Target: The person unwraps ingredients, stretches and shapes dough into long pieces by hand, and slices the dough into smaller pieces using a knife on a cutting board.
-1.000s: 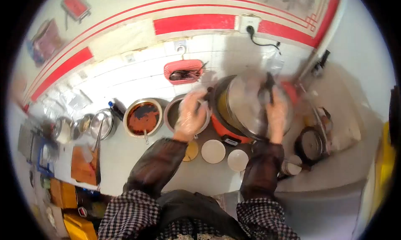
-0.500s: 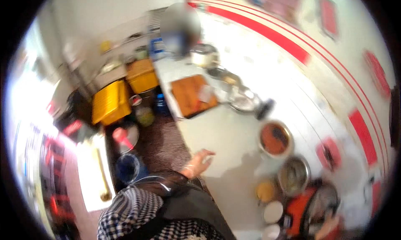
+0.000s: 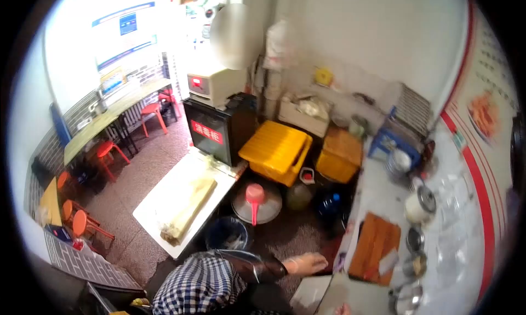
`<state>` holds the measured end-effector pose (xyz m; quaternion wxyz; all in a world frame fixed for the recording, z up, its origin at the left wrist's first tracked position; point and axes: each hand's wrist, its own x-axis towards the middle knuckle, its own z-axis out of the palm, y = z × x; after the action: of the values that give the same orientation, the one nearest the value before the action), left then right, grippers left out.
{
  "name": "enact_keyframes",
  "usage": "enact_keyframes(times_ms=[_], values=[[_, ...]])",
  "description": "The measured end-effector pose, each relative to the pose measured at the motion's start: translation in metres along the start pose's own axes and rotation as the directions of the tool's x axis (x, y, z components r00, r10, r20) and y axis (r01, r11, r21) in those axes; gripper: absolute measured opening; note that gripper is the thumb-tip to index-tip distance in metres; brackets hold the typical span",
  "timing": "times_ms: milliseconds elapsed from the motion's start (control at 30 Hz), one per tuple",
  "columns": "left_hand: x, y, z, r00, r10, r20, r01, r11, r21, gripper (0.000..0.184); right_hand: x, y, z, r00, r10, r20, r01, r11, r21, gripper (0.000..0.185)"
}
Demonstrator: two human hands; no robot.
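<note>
Okay, so stretching the left hand (image 3: 308,264) out low over the brown floor (image 3: 279,234), near the edge of the worktop (image 3: 359,298), and pinching nothing in the grip. Holding the fingers out loosely, pretty close together. Showing only a sliver of what's seemingly the right hand (image 3: 343,309) down at the bottom, so not giving away that grip at all, can't tell.

Having the white panel (image 3: 311,294) nearest to the left hand, just below it in view, then the wooden board (image 3: 375,241) farther over to the right on the worktop, with a pale flat thing (image 3: 388,262) on top. Also seeing metal bowls (image 3: 410,299) past the board, plus a dark blue tub (image 3: 227,234) and a pink ladle (image 3: 255,197) off to the left.

Looking like an in-between step imo, moving an empty hand rather than working on anything. Probably calling for some care around that worktop edge next, and for opening the fingers wider before closing on anything.
</note>
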<state>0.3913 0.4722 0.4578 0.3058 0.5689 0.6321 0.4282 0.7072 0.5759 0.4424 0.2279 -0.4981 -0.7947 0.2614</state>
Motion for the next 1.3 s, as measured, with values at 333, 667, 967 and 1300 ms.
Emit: enact_keyframes(times_ms=[333, 667, 967, 1300], values=[[0.164, -0.080, -0.077, 0.978, -0.195, -0.070, 0.187, 0.976, -0.114, 0.036, 0.185, 0.093, 0.074, 0.988, 0.154, 0.010, -0.151, 0.956, 0.251, 0.028], [0.321, -0.199, -0.274, 0.743, -0.501, -0.444, 0.311, 0.846, -0.433, 0.035, 0.472, -0.128, 0.133, 0.858, -0.435, 0.273, 0.463, 0.886, -0.042, 0.024], [0.552, -0.382, -0.570, 0.746, -0.323, -0.582, -0.249, 0.674, -0.695, 0.050, 0.602, -0.105, 0.237, 0.872, -0.389, 0.297, 0.465, 0.848, -0.254, 0.017], [0.790, -0.599, -0.758, 0.436, -0.459, -0.774, 0.237, 0.888, -0.393, 0.048, 0.654, -0.138, 0.276, 0.860, 0.353, 0.368, -0.217, 0.906, -0.363, 0.015]])
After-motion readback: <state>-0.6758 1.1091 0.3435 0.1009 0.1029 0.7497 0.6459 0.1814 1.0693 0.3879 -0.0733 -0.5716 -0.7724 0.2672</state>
